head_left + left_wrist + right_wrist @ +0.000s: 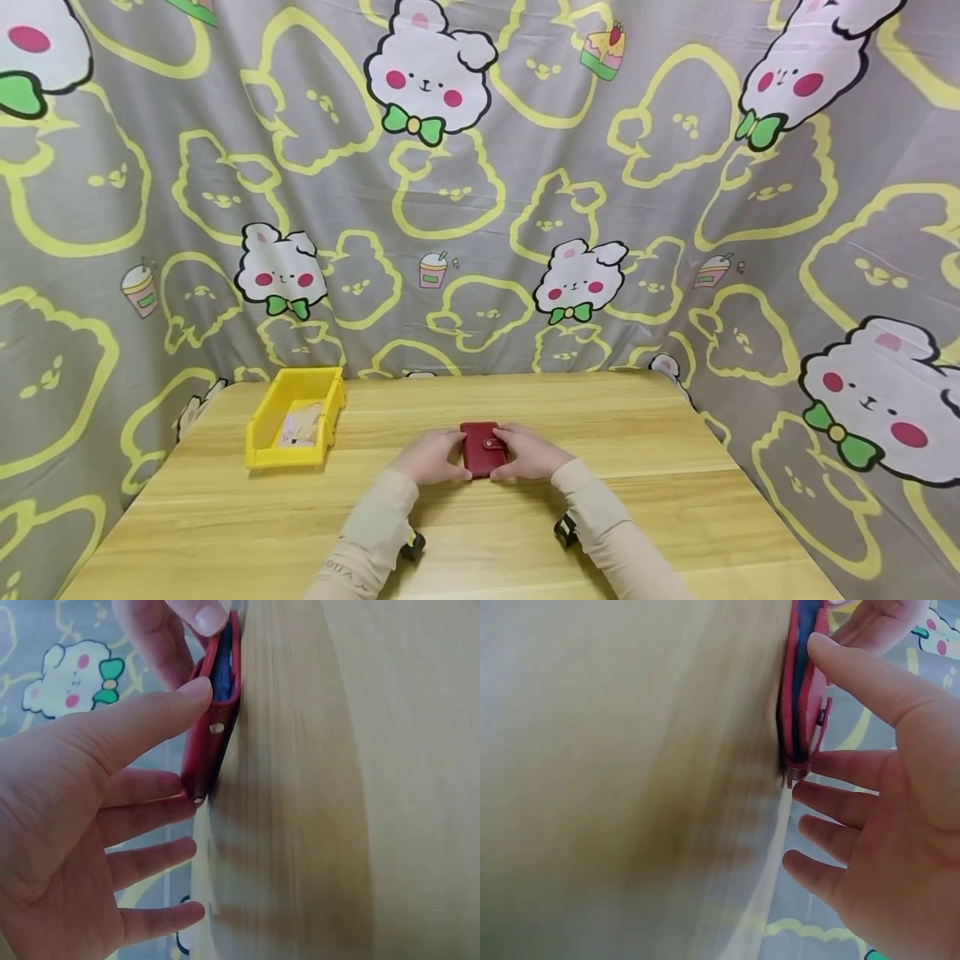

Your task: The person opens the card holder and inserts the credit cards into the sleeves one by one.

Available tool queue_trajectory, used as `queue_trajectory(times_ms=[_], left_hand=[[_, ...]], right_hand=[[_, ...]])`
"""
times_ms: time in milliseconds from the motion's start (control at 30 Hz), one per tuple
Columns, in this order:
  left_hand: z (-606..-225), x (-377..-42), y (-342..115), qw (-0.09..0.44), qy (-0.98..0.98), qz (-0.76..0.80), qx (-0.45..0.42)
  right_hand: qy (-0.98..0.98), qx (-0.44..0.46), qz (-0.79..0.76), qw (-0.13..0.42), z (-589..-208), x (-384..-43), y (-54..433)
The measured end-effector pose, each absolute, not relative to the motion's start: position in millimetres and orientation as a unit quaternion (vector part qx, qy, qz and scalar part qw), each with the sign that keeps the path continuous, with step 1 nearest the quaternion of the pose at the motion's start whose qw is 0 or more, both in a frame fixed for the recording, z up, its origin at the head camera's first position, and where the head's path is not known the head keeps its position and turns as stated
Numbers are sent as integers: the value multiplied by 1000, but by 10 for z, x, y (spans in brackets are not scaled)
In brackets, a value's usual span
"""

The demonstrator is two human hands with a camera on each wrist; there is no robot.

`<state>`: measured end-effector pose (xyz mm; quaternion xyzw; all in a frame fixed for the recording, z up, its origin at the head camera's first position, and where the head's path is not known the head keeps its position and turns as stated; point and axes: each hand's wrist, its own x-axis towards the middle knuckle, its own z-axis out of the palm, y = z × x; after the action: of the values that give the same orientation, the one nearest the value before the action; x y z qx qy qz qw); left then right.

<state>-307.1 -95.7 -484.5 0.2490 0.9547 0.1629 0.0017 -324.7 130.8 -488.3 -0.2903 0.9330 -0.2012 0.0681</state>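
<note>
Yellow bin near desk far-left corner, papers/cards inside, can't ID.

My left hand: on wallet's left side. Thumb lies on upper face, fingers fairly straight, tips at its edge; light hold, not a clamp.

Red wallet: flat on desk, centre, roughly mid-depth, btwn both hands. Snap tab visible on top. Wrist views show blue lining at edge.

My right hand: on wallet's right side, thumb on top, fingers spread, tips near snap edge. Same light hold.
</note>
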Motion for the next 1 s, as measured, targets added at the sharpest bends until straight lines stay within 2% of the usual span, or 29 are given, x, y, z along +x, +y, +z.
queue_trajectory(times_ms=[100, 300, 400, 767, 1000], left_hand=[[-4840, -3025, -923, -21, 957, 140, 254], [-4842, -2921, -862, -69, 949, 140, 274], [-4856, -2903, -854, -79, 948, 141, 274], [-4905, -2883, -864, -67, 950, 161, 260], [-4895, -2875, -877, -66, 950, 167, 255]], right_hand=[[933, -283, -214, 51, -4865, -3253, 1314], [930, -274, -241, -40, -4820, -3290, 1246], [930, -275, -234, -61, -4818, -3320, 1181], [932, -265, -245, -28, -4887, -3409, 1053], [936, -262, -228, -47, -4896, -3422, 1002]])
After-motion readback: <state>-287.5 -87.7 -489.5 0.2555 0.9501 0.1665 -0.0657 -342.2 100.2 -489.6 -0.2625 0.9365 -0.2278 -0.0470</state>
